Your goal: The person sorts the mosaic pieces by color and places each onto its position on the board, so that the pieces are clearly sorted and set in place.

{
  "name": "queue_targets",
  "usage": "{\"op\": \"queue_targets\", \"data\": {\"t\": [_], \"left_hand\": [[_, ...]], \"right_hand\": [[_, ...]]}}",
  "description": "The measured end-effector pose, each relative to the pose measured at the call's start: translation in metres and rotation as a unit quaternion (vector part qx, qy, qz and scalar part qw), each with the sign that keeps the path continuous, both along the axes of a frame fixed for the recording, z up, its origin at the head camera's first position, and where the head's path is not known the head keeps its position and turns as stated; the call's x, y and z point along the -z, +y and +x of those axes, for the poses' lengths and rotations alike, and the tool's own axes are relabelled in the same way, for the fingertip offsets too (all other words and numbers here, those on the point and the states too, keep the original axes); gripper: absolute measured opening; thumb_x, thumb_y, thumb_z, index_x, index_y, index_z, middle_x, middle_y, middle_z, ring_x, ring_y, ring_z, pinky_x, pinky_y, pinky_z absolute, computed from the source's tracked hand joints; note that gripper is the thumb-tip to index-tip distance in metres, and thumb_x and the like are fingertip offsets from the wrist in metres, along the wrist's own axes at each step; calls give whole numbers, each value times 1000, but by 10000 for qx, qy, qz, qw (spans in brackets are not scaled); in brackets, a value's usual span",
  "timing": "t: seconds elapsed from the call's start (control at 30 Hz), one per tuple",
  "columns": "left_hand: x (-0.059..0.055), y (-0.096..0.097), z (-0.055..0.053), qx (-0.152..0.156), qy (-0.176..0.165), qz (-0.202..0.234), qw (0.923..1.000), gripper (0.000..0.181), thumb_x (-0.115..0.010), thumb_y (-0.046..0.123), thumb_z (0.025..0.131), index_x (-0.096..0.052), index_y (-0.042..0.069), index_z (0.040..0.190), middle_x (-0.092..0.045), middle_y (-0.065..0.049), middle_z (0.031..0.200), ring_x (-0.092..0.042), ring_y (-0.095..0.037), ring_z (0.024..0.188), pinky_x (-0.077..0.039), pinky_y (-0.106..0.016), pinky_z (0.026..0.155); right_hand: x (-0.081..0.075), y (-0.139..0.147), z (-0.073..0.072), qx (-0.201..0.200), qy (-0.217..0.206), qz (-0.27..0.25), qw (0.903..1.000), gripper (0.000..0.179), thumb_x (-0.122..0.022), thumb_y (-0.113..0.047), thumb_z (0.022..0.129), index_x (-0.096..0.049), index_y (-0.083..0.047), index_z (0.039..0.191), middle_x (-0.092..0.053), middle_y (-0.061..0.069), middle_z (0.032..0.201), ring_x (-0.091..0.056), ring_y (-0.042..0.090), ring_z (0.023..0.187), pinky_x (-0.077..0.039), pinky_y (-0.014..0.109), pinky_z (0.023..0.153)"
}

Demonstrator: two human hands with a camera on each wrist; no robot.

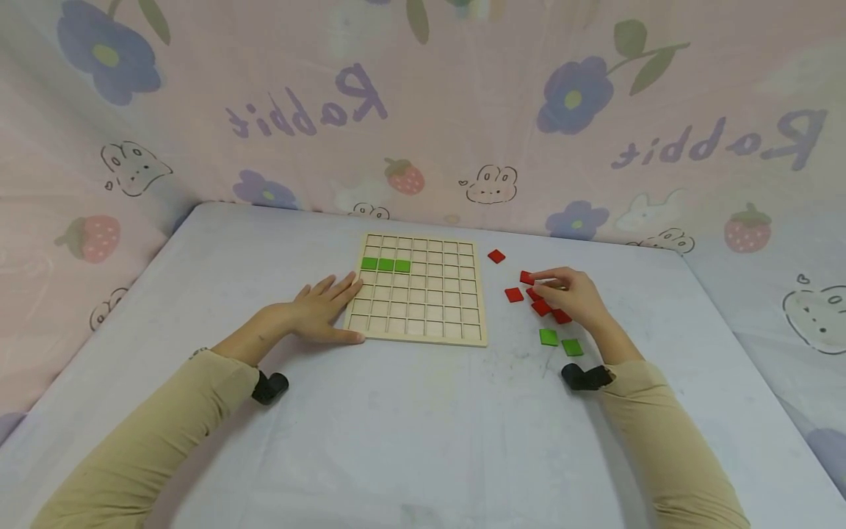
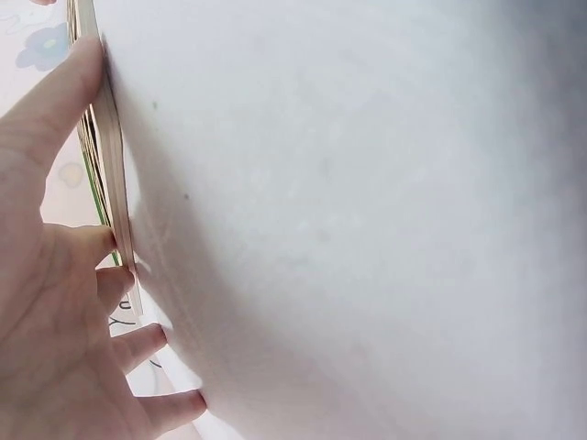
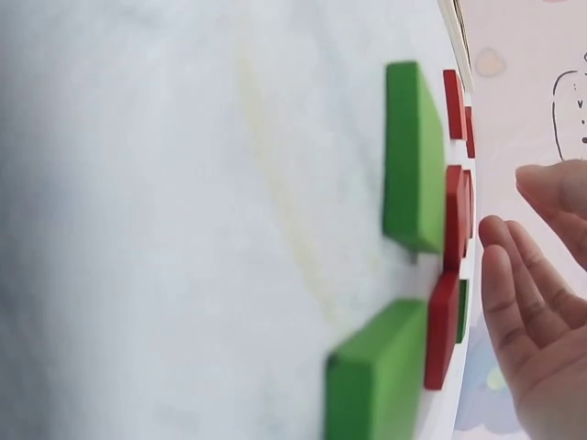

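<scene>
A pale wooden grid board [image 1: 416,342] lies on the table, with three green square tiles [image 1: 386,264] in a row near its left side. My left hand [image 1: 320,312] is spread at the board's left edge, thumb at the near corner; in the left wrist view the thumb and fingers [image 2: 69,78] meet the board's side [image 2: 112,156]. Over several red square tiles [image 1: 541,307] hovers my right hand [image 1: 573,294]. Its fingertips overlap a red tile [image 1: 526,277] in the head view. The right wrist view shows a gap between thumb and fingers [image 3: 500,275], with nothing in it.
Two loose green tiles [image 1: 548,337] [image 1: 572,347] lie nearer me than the red ones. A lone red tile [image 1: 496,256] sits by the board's far right corner. Behind the white table [image 1: 423,433] hangs a patterned pink cloth [image 1: 436,117].
</scene>
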State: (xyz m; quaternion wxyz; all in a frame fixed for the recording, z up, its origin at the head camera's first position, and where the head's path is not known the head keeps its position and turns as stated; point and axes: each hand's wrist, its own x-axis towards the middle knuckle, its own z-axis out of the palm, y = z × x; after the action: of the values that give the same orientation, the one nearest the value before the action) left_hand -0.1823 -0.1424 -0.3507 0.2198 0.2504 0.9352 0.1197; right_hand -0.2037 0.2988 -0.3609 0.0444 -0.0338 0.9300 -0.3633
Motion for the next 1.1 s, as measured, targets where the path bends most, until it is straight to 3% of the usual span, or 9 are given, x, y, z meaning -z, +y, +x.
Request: {"op": "queue_targets", "data": {"t": [0.13,0.43,0.73,1.1], "left_hand": [[-1,1,0,-8,-6,17,10000,97,-58,53,90,-4,6,154,4,-17,161,2,-48,144,-4,-69,110],[0,0,-1,17,44,13,10000,97,-58,53,90,-4,5,154,4,-17,161,2,-48,144,-4,-70,110],[0,0,-1,10,36,16,10000,97,-58,53,90,-5,5,154,3,-17,161,1,-49,144,-4,-70,110],[3,0,-1,7,40,11,10000,97,-58,54,89,-4,6,154,3,-17,161,2,-48,144,-4,-69,110]], "right_hand": [[-1,2,0,101,-57,50,9999,40,-57,-32,97,-60,-7,128,-49,19,136,-53,36,118,-51,35,87],[-1,9,3,190,-97,190,9996,41,-56,-30,97,-59,-4,129,-44,23,140,-42,42,127,-44,55,98],[2,13,3,255,-45,232,9994,37,-57,-23,96,-60,-3,128,-46,22,138,-42,41,126,-39,56,100],[3,16,2,149,-300,354,9988,43,-60,-21,94,-55,-2,133,-40,25,146,-28,46,138,-27,63,108]]}}
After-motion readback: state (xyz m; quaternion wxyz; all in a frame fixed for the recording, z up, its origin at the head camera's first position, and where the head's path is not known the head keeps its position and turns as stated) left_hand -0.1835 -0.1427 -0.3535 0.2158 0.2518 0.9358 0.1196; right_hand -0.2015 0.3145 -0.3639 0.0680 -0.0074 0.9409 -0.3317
